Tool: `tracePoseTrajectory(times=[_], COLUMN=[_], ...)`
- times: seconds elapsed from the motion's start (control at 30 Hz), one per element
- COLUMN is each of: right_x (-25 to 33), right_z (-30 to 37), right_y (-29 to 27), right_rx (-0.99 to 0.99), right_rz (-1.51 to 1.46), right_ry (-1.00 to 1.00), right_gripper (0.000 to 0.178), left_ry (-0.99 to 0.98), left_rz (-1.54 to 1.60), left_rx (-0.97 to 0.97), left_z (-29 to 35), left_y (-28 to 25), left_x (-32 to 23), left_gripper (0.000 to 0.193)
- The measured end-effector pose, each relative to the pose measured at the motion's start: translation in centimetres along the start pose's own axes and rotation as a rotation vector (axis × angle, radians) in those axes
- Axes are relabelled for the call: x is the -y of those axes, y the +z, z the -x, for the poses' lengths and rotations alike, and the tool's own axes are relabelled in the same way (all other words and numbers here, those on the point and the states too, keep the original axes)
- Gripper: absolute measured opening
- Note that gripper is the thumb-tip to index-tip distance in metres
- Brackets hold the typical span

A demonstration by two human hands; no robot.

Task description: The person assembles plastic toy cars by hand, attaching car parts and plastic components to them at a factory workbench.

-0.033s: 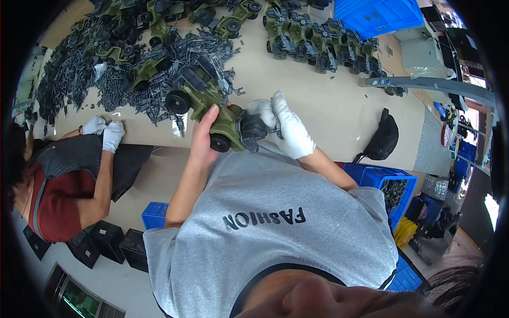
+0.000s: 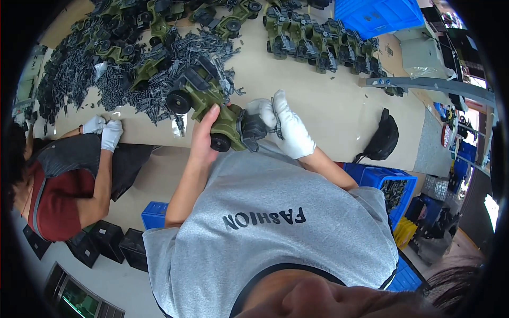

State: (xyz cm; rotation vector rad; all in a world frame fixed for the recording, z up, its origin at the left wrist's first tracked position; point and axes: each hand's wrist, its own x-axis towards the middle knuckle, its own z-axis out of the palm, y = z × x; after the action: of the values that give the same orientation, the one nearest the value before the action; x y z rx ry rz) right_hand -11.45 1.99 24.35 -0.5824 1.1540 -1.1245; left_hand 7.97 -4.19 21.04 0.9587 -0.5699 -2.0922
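My bare left hand (image 2: 202, 139) is closed around a green and black toy off-road truck (image 2: 225, 123), held tilted in front of my chest above the table's near edge. In a white glove, my right hand (image 2: 292, 130) pinches a small dark grey plastic part (image 2: 277, 121) beside the truck's black end. The gloved fingers hide some of that part, and whether it touches the truck I cannot tell. Past the truck lies a big heap of small dark grey plastic parts (image 2: 114, 79).
Several finished-looking toy trucks (image 2: 305, 40) stand in rows at the back, near a blue crate (image 2: 379, 16). A black cap (image 2: 384, 137) lies at the right by a metal rail (image 2: 424, 83). At the left, a co-worker's gloved hands (image 2: 110, 132) are over the table edge. Blue bins (image 2: 389, 177) sit below.
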Motion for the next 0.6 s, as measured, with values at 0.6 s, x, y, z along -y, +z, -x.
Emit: tracePoseTrajectory(times=[0.6], right_x=[-1.4], right_z=[0.1], right_y=[-1.6], right_rx=[-0.081], right_rz=[-0.243], right_ry=[0.204], right_gripper=[0.063], left_ry=[-0.121], left_rz=[-0.079], left_rx=[0.017], left_z=[0.7], left_y=[5.0], left_x=[-0.3], left_gripper=[0.038])
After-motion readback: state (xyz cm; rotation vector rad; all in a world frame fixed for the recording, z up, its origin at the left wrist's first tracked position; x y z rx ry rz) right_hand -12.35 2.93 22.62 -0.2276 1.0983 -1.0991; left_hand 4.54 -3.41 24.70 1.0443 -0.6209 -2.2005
